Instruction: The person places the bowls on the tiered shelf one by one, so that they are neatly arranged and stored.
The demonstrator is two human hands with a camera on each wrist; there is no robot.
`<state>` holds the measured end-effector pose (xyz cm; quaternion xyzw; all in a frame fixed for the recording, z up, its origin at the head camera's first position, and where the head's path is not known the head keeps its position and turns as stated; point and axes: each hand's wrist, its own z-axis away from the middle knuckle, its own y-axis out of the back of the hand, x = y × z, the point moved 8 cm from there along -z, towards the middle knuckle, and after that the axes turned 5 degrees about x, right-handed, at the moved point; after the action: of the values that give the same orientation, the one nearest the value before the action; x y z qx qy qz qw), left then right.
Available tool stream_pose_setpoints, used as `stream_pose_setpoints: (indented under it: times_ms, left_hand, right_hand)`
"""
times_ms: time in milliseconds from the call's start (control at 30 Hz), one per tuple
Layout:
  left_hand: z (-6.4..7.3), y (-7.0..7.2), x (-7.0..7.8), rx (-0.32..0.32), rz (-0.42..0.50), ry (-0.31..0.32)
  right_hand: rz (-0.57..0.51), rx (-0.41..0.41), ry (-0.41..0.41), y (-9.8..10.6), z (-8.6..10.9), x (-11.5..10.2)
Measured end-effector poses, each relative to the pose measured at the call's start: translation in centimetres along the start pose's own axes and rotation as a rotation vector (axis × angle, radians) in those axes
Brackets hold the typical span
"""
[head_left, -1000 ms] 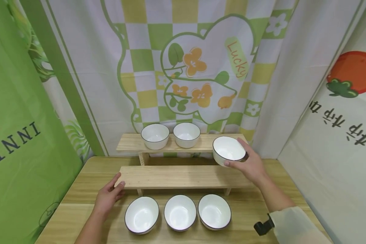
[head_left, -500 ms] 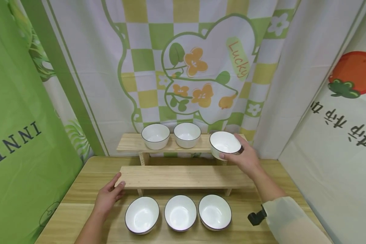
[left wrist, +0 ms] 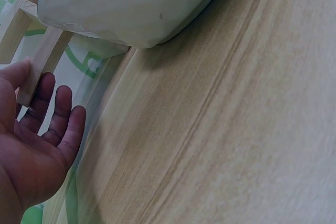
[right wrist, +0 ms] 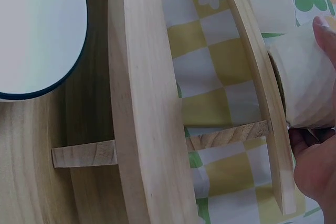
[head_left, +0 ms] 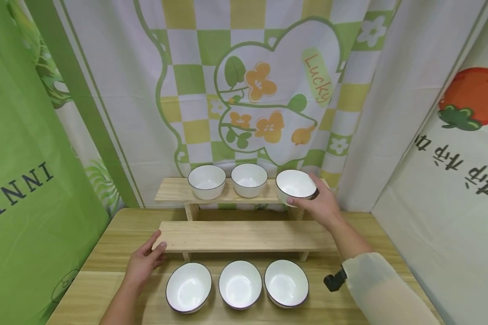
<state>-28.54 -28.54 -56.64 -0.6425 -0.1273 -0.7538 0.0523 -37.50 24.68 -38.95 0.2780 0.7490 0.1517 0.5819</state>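
Note:
My right hand (head_left: 323, 205) grips a white bowl with a dark rim (head_left: 295, 184) at the right part of the upper wooden shelf (head_left: 172, 189), thumb on the near side. In the right wrist view this bowl (right wrist: 304, 80) has its base against the board or very close to it; I cannot tell which. Two like bowls, one at left (head_left: 206, 181) and one in the middle (head_left: 249, 180), stand on the same shelf. My left hand (head_left: 143, 262) holds the left end of the lower shelf (head_left: 244, 235), pinched between thumb and fingers in the left wrist view (left wrist: 39, 140).
In front of the lower shelf, three more white bowls stand in a row on the wooden table (head_left: 105, 266): left (head_left: 188, 287), middle (head_left: 240, 284) and right (head_left: 286, 283). A patterned curtain (head_left: 268, 90) hangs close behind the shelves, with cloth walls at both sides.
My right hand has carried its bowl left and back, from in front of the upper shelf's right end to the shelf itself. The left hand has stayed on the lower shelf.

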Motion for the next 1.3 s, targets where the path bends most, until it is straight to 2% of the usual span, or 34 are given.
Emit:
stream_pose_setpoints:
  times_ms: [300,567,1133,1300]
  left_hand:
    - [0.1,-0.1,0.2,-0.012,0.002,-0.005]
    - [0.3,-0.1,0.3,-0.004,-0.002,-0.010]
    - [0.2,0.1,0.1,0.003,-0.011,-0.008]
    - [0.2,0.1,0.0,0.005,-0.005,-0.003]
  right_hand:
    - [0.027,0.006,-0.018,-0.6,-1.0,0.0]
    - [-0.025,-0.005,-0.052,-1.3,-0.9,0.0]
    - [-0.025,0.003,-0.004,-2.0,-1.7,-0.4]
    - [-0.098,-0.013,0.024,-2.1,-1.6,-0.8]
